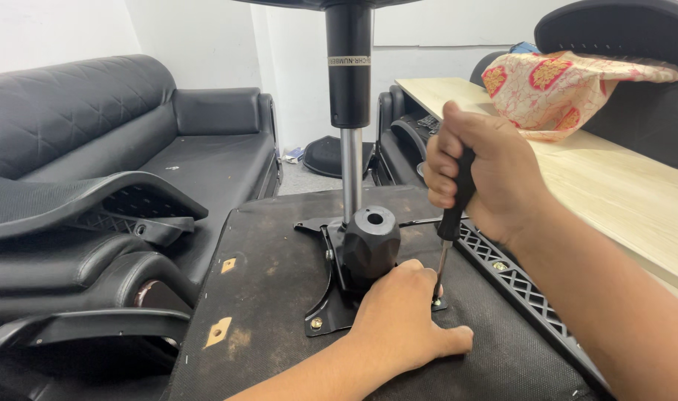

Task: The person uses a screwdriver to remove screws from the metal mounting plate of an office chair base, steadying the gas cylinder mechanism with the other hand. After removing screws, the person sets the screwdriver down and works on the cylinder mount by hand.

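Nearest the camera, the left hand (402, 319) lies palm-down on the upturned chair seat (264, 327), its curled fingers (417, 271) pressed to the black mechanism plate (331, 312) and holding nothing. Just above it the right hand (480, 174) is clenched around the black handle of a screwdriver (449, 238); the shaft stands nearly upright, its tip on a screw at the plate's right corner, touching distance from the left knuckles. A black knobbed hub (370, 241) rises from the plate, carrying a chrome and black gas cylinder (349, 111) banded by a pale label strip near the top. A ribbed black armrest rail (517, 282) runs along the seat's right edge. Left, stacked chair parts (79, 223) crowd a black sofa (131, 119); right, a pale wooden desk (621, 193) holds a patterned pink cloth (561, 89). Open room lies on the seat's dusty left half.
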